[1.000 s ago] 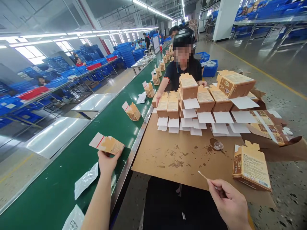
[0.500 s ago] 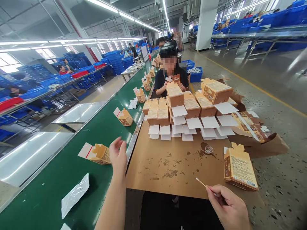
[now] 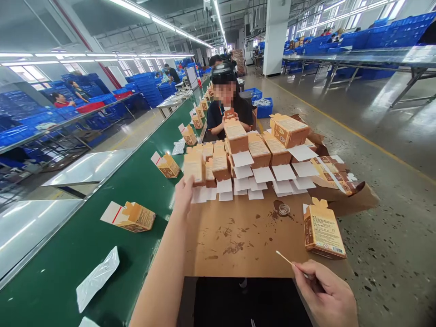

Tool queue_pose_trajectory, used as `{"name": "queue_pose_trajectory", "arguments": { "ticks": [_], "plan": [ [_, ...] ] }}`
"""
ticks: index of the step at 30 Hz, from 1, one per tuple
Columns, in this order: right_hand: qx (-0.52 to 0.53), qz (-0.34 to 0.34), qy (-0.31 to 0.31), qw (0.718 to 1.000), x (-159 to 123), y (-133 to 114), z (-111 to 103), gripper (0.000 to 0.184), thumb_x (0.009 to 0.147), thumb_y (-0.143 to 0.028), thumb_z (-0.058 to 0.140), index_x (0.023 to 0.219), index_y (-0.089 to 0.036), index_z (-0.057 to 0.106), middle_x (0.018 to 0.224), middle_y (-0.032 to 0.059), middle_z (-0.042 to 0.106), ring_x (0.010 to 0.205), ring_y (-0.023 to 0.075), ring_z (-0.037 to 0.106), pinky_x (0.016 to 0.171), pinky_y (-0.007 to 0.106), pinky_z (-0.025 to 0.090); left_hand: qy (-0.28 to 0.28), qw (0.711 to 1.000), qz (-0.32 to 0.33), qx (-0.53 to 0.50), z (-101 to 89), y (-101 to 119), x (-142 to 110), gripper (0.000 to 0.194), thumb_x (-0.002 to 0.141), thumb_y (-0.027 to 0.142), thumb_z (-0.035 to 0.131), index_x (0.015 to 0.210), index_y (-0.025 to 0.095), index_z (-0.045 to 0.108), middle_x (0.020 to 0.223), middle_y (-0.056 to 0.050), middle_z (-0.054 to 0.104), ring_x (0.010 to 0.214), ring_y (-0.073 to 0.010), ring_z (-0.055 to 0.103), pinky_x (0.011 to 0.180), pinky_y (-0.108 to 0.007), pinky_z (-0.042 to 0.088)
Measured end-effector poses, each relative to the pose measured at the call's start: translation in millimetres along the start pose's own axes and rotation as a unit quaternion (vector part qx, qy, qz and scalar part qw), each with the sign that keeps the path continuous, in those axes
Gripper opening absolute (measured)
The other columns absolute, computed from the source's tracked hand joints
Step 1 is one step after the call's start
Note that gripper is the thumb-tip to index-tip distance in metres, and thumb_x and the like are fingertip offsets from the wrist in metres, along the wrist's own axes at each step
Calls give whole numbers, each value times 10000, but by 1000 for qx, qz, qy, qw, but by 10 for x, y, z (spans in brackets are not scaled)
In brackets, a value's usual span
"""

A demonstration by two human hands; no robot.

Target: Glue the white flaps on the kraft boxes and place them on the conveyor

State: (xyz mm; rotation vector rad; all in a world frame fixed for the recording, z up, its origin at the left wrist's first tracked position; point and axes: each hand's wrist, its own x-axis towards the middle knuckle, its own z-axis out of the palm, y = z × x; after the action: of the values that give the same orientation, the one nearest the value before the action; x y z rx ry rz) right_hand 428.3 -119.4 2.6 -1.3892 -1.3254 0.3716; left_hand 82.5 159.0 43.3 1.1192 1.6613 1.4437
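Note:
My left hand (image 3: 184, 194) grips a small tan carton (image 3: 193, 167) at the near left end of the carton stack, its fingers closed on the lower edge. The carton looks slightly blurred and lifted off its neighbours. Between thumb and fingers, my right hand (image 3: 325, 288) pinches a cotton swab (image 3: 283, 257), its white tip pointing up and left over the brown cardboard sheet (image 3: 245, 259). Stacked cartons (image 3: 260, 152) with white flaps hanging toward me fill the far side of the sheet. Right of centre stands a single carton (image 3: 323, 229), and a small clear dish (image 3: 284, 209) sits beside wet spots.
On the left runs a green conveyor belt (image 3: 132, 254) with an open-flapped carton (image 3: 136, 217), further cartons and a silvery packet (image 3: 98, 278). Across the stack sits a co-worker (image 3: 223, 109) holding a carton. Flattened printed cartons (image 3: 332, 175) lie at the right.
My left hand has let go of the carton on the belt, moved right and taken a carton from the stack. The co-worker has raised a carton. My view has turned right.

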Motion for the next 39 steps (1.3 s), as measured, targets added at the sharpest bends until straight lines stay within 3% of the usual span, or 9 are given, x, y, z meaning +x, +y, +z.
{"name": "queue_pose_trajectory", "arguments": {
  "ticks": [2,4,7,9,14,17,20,31,39],
  "plan": [
    [5,-15,-19,1000,-2,-30,12,312,1065,-377,811,765,-294,782,598,-31,674,442,161,596,427,254,521,-5,996,-17,-86,-263,-122,-479,712,892,764,863,1361,228,861,1498,-182,856,1518,-431,746,1222,-537,612],
    [15,-26,-38,999,-2,-59,87,308,1079,-328,794,774,-293,767,590,-48,643,435,147,572,420,248,490,-42,983,-67,-167,-427,-260,-1003,777,789,749,999,1341,218,870,1460,-189,878,1502,-450,766,1206,-549,628],
    [17,-58,-88,994,-13,-93,318,309,1102,-249,743,796,-291,725,593,-67,604,444,130,551,432,243,444,-116,956,-177,-203,-441,-435,-1631,791,675,714,1115,1215,187,879,1361,-221,904,1410,-485,817,1200,-600,649],
    [-2,-94,-117,989,-49,-104,518,306,1116,-196,683,825,-291,685,607,-70,594,466,128,559,465,243,446,-129,947,-216,-200,-366,-513,-1833,814,609,679,1159,1185,187,859,1346,-216,905,1357,-477,840,1188,-610,664],
    [-54,-155,-162,973,-256,-83,954,315,1104,-117,585,850,-298,628,612,-59,594,507,155,600,545,271,479,-113,961,-201,-152,-290,-613,-1782,910,537,536,1220,1266,231,770,1350,-154,898,1315,-405,859,1112,-545,714],
    [-76,-162,-171,969,-339,-45,1083,365,1098,-70,560,813,-296,600,620,-43,609,526,168,591,565,294,440,-129,968,-188,-105,-311,-652,-1704,903,551,574,1214,1249,240,747,1290,-143,898,1247,-405,876,1011,-530,752],
    [-104,-158,-186,964,-341,0,1124,388,1083,-40,566,784,-287,564,654,-24,650,567,173,603,596,308,414,-149,968,-176,-98,-304,-686,-1682,893,523,590,1218,1204,250,751,1268,-139,902,1262,-411,876,1047,-536,755],
    [-135,-151,-183,962,-236,140,1093,408,1013,3,579,725,-276,500,628,-57,567,546,128,499,576,294,335,-182,969,-150,-67,-304,-679,-1749,885,609,625,1172,1284,268,725,1317,-148,884,1288,-414,868,1044,-553,754],
    [-81,-116,-124,982,-210,116,604,363,1118,-103,653,799,-275,630,632,-72,576,537,128,526,568,256,464,-182,981,-30,54,-371,-692,-2064,840,740,513,1091,1401,284,627,1380,-125,828,1313,-381,846,1093,-525,709]
  ]
}}
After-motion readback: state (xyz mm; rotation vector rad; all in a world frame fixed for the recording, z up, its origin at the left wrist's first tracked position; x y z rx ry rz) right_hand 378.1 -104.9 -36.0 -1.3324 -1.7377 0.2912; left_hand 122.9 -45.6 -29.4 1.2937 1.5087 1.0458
